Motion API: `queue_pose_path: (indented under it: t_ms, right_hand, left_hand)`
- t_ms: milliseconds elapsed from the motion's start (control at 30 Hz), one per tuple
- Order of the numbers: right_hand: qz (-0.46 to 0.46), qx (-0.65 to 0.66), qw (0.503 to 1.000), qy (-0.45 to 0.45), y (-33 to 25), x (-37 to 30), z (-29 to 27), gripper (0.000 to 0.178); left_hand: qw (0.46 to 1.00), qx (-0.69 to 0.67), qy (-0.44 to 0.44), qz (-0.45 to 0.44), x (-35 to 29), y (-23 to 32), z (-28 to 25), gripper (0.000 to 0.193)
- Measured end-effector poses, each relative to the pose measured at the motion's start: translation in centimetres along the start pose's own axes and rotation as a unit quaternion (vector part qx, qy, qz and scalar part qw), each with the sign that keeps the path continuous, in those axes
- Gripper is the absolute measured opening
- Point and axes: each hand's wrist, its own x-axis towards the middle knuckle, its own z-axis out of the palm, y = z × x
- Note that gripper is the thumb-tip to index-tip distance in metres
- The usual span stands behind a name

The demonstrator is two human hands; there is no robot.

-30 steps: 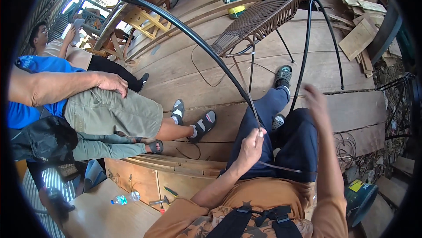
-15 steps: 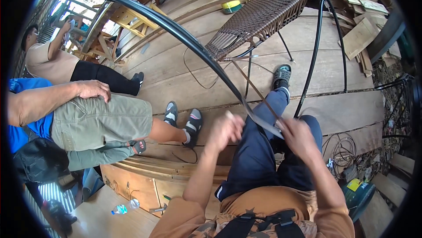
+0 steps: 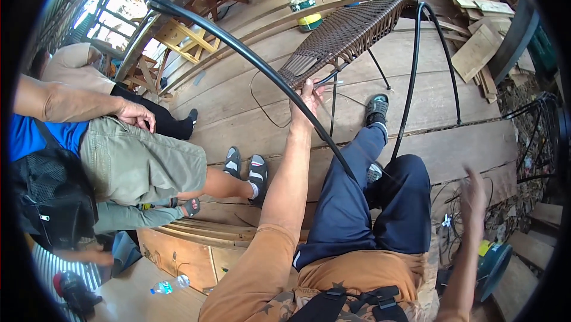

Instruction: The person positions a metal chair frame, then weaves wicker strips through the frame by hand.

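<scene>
A chair frame of black metal tube [image 3: 238, 48] carries a dark brown woven seat [image 3: 351, 33], whose near end narrows into loose-looking strands. My left hand [image 3: 304, 103] reaches up to that near end, its fingers closed at the woven edge beside the tube. A faint, motion-smeared strand runs from there toward my knees. My right hand [image 3: 473, 196] is out to the right, above the wire coil and away from the chair. It is blurred, with one finger pointing up; whether it holds the strand's other end cannot be made out.
At my left sits a person in olive shorts [image 3: 143, 158] with a black bag [image 3: 53, 185]; others are behind. A plastic bottle [image 3: 171, 285] lies on a board at lower left. Wood offcuts [image 3: 480, 54] are piled at right. A green reel [image 3: 493, 268] stands near my right arm.
My left hand has gone forward from above my lap to the seat's near end. My right hand has left the brown strip and grey tube end over my knees and swung out right.
</scene>
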Motion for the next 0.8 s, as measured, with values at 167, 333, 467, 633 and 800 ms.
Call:
queue_pose_path:
  t_ms: [167,333,467,633,800]
  right_hand:
    - [-0.077,0.215,0.972,-0.063,-15.7,11.8,18.7,0.039]
    - [0.100,0.354,0.901,-0.230,-19.8,13.2,25.0,0.030]
    - [-0.172,0.268,0.946,-0.055,-20.3,11.9,24.5,0.028]
    - [0.008,0.564,0.758,-0.327,-23.0,14.4,19.0,0.020]
    - [0.143,0.665,0.609,-0.409,-22.9,17.7,20.9,0.013]
  left_hand:
    - [0.999,0.033,-0.022,-0.025,1.0,-1.4,1.0,0.036]
    - [0.999,-0.002,-0.026,0.041,0.8,-1.4,-0.3,0.029]
    - [0.997,0.046,-0.057,0.039,1.2,0.0,0.2,0.032]
    - [0.992,0.014,-0.116,-0.046,-0.2,1.6,-1.8,0.028]
    - [0.990,-0.030,-0.109,0.089,0.1,-0.6,1.4,0.010]
